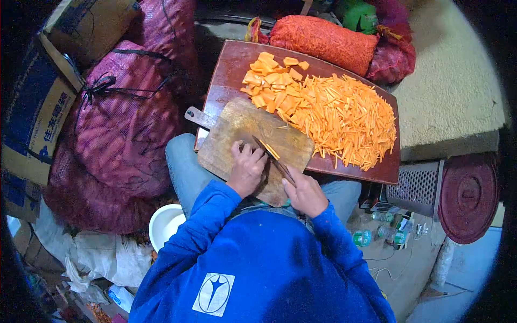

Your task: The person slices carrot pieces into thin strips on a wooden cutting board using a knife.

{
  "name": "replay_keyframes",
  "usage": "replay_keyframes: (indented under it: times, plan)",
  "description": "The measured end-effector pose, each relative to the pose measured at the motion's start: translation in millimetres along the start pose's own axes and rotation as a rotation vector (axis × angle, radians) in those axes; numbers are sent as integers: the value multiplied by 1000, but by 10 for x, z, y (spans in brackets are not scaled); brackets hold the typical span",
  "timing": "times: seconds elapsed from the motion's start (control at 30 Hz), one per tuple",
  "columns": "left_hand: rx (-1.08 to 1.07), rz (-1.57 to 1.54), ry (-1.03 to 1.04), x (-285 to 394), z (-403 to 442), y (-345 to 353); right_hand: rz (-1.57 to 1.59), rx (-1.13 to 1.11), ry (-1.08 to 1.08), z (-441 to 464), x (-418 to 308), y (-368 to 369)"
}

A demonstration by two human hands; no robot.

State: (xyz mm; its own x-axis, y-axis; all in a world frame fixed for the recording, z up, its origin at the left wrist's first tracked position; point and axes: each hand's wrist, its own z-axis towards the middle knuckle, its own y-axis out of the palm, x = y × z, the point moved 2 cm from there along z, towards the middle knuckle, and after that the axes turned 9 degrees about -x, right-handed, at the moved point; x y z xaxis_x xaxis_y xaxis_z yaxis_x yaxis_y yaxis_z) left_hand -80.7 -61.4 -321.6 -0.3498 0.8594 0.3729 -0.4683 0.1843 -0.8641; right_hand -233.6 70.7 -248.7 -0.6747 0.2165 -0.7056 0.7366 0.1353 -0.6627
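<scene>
Nearest the camera is the blue top [258, 269], a white square emblem [214, 294] on it. The right hand [307, 195] is closed around the handle of the knife [276, 157], whose blade is over the wooden board [229, 126]. A few orange strips [271, 151] lie along the blade (thin ones, like matchsticks). The left hand [247, 168] rests on the board just beside the blade, fingers curled; whether they pinch anything, I cannot tell.

The board overlaps the near edge of a red-brown table [229, 62], its metal handle [199, 117] pointing left. Past it, orange slices [274, 81] sit at the left of a big heap of cut strips [350, 121]. Behind the table lies a stuffed red mesh bag [323, 44]. Purple mesh sacks [126, 124] stand left, and a white bowl [153, 229] is near the left sleeve.
</scene>
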Motion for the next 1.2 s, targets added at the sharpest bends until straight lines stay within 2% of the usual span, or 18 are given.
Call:
replay_keyframes:
  times: [0.13, 0.2, 0.23, 0.3, 0.33, 0.4, 0.53, 0.6, 0.63, 0.73, 0.83, 0.87, 0.93, 1.0, 1.07, 1.2]
  plan:
    - [48, 10, 13, -26, 25, 9, -48, 53, -62, 104, -22, -9]
    - [84, -98, -48, -43, 8, 24, 30, 194, -173, 71, 34, -48]
    - [80, -98, -51, -61, -18, 48, 39, 157, -54, -9, 19, -107]
    - [239, -277, -96, -109, 0, 44, 46, 114, -38, -95, 39, -136]
    - [241, -280, -91, -100, 11, 19, 48, 74, -25, -128, 30, -153]
    - [284, -298, -201, -116, -9, -66, 104, 48, -46, -209, 8, -108]
    - [330, -404, -237, -239, -53, -80, 80, 27, -79, -221, 184, 22]
    - [291, -363, -241, -245, -44, -77, -24, 129, -104, -146, 369, -87]
    - [252, -323, -243, -241, -31, -81, -63, 247, -187, -71, 455, -177]
    - [216, -234, -199, -201, -13, -104, -138, 286, 15, 75, 661, -567]
    - [144, -184, -164, -197, -4, -114, -61, 323, 87, 99, 655, -848]
    - [146, -180, -161, -196, -4, -121, -59, 326, 83, 97, 633, -853]
    - [105, -167, -171, -171, 26, -145, -122, 407, -67, 27, 564, -817]
    - [82, -154, -173, -216, 33, -71, -156, 408, -52, -9, 629, -656]
    - [50, -142, -170, -261, 67, -58, -93, 296, -25, 12, 616, -459]
    - [82, -33, -126, -407, 388, -154, -101, 216, 45, 52, 542, -413]
